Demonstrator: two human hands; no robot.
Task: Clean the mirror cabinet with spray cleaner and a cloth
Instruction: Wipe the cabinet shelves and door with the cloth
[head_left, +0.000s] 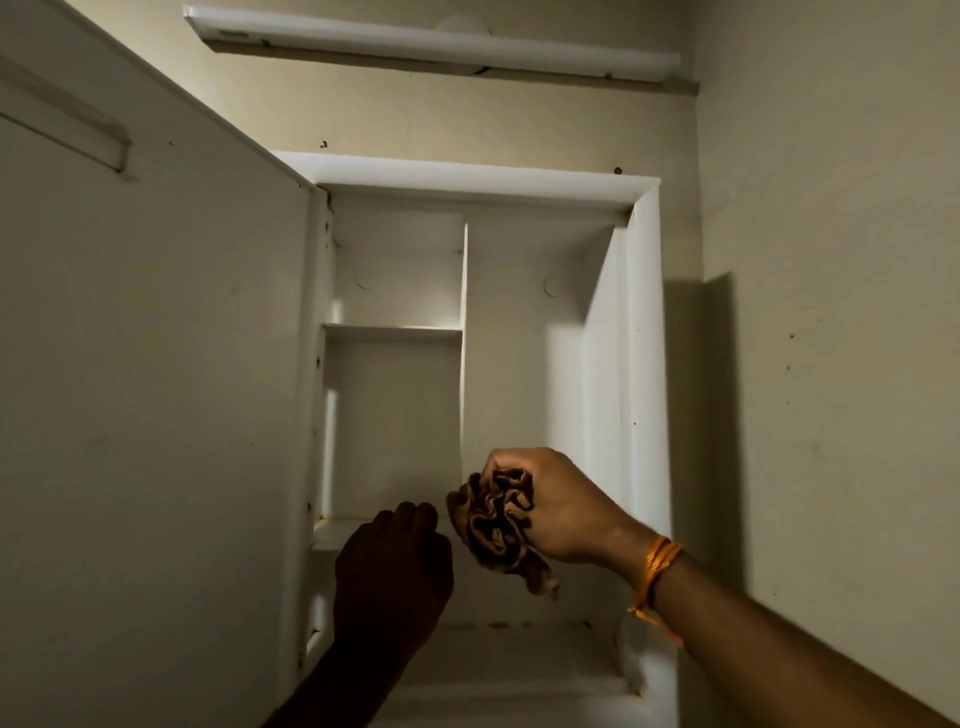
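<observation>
The right grip (561, 506) is curled tight round a bunched brown cloth (498, 525), held before the lower part of the upright divider (464, 338) in the open mirror cabinet (467, 179). Left of the divider, the left grip (392, 566) sits in shadow, fingers curled; whether it holds anything I cannot tell.

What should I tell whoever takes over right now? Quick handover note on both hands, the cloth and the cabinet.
Right hand grips the bunched brown cloth in front of the cabinet divider.
Left hand is in shadow, fingers curled, near the lower left shelf; whether it holds anything is unclear.
The door is swung open to the left. No spray bottle in view.
Done: cannot tell what has been wiped. Left: yellowish spots on the bottom shelf.
</observation>
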